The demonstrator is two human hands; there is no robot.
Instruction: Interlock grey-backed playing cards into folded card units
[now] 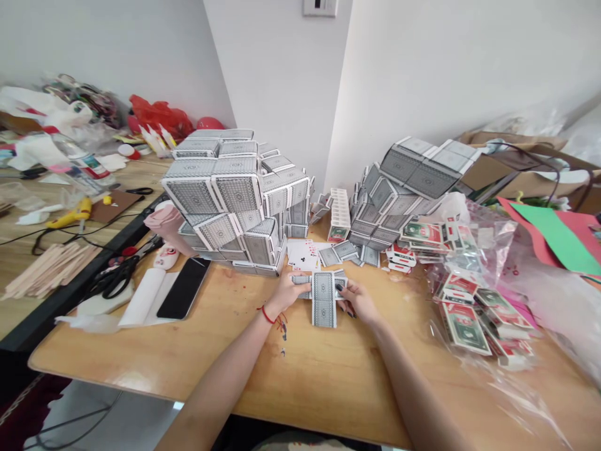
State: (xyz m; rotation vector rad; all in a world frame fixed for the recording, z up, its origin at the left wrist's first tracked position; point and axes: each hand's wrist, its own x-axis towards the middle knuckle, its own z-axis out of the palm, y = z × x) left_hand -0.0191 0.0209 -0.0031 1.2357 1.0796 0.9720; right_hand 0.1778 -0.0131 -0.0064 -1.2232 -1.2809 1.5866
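Grey patterned cards [323,304] cross between my left hand [287,294] and right hand [360,300], each pinching one end, seemingly mid-fitting, which calls for steady alignment next.

A: ok so what's the count?

B: one left hand [284,292], one right hand [360,299], two big card builds [237,188], one phone [184,290], one yellow glue gun [84,208], one wall switch [321,7]

A: and the held cards [323,300]?

B: lol they overlap, can't count them. same for the wooden sticks [49,269]
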